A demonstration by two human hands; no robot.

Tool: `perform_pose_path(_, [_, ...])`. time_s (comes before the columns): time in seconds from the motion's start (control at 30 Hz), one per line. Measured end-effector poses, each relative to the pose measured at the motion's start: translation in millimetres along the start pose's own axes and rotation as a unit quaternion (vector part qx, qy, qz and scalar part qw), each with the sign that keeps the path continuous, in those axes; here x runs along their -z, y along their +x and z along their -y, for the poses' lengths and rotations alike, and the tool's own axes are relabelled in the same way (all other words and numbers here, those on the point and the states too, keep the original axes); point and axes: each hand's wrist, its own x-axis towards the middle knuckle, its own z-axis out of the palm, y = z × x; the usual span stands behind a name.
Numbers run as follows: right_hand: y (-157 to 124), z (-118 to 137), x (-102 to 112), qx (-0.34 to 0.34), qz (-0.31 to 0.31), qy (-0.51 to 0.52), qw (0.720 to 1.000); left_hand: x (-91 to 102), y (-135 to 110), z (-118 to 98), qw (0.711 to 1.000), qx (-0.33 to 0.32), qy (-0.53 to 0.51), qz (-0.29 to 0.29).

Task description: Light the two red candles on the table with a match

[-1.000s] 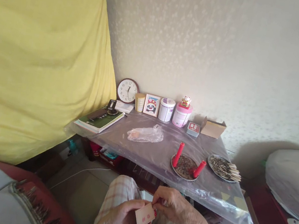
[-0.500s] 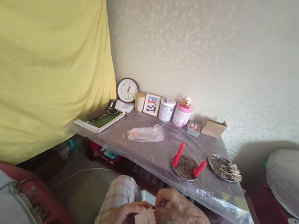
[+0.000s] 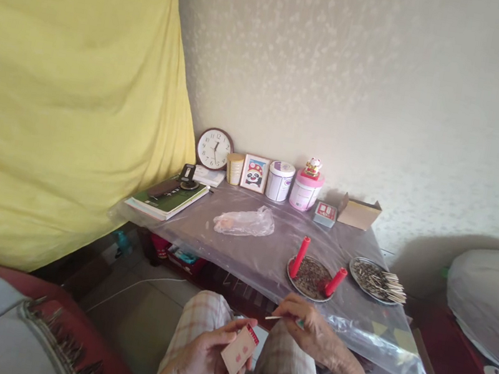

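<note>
My left hand (image 3: pixel 208 354) is closed around a small cream matchbox (image 3: pixel 238 351), above my lap. Red match heads show along the box's upper end, and pink printed characters mark its face. To the right of it, my right hand (image 3: pixel 309 329) pinches a single matchstick (image 3: pixel 273 318) between thumb and fingers; the stick points left, apart from the box. Beyond that hand, on the table, a round metal plate (image 3: pixel 308 296) of dark grains holds an upright red candle (image 3: pixel 299 257) and a shorter, tilted red candle (image 3: pixel 335 282).
A second plate (image 3: pixel 376 299) at right bears dark grains and a bundle of matchsticks (image 3: pixel 394 287). The plastic-covered table (image 3: pixel 239 252) also carries a crumpled plastic bag (image 3: pixel 246 222), a green book (image 3: pixel 166 199), a clock (image 3: pixel 214 148), tubs (image 3: pixel 280 182) and a cardboard box (image 3: pixel 359 213).
My right hand has moved up and right, away from the matchbox, with a match now showing in its fingers. My left hand has shifted slightly left and tilted the box.
</note>
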Motion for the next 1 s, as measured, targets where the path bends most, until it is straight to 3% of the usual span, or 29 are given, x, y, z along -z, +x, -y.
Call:
perform_pose_path(0.17, [-0.9,-5.9,-9.6,-0.070,-0.123,0.142,0.980,-18.3,0.6,-14.3,0.998,-0.043,-0.036,-0.030])
perform_pose_path(0.33, [-2.9,3.0,-27.3,-0.108,-0.184,0.343,0.915,-42.9,1.9,-30.9,0.991,-0.100,-0.051,-0.068])
perform_pose_path(0.5, [-1.9,4.1,-41.8,-0.094,-0.240,0.414,0.873,-49.4,2.9,-36.0,0.987,-0.126,-0.061,-0.079])
perform_pose_path(0.67, [-3.0,3.6,-51.8,-0.086,-0.250,0.425,0.866,-48.7,3.1,-34.4,0.987,-0.132,-0.061,-0.073])
perform_pose_path(1.0, [-7.2,9.6,-63.8,-0.072,-0.243,0.408,0.877,-47.5,2.3,-31.4,0.985,-0.149,-0.062,-0.054])
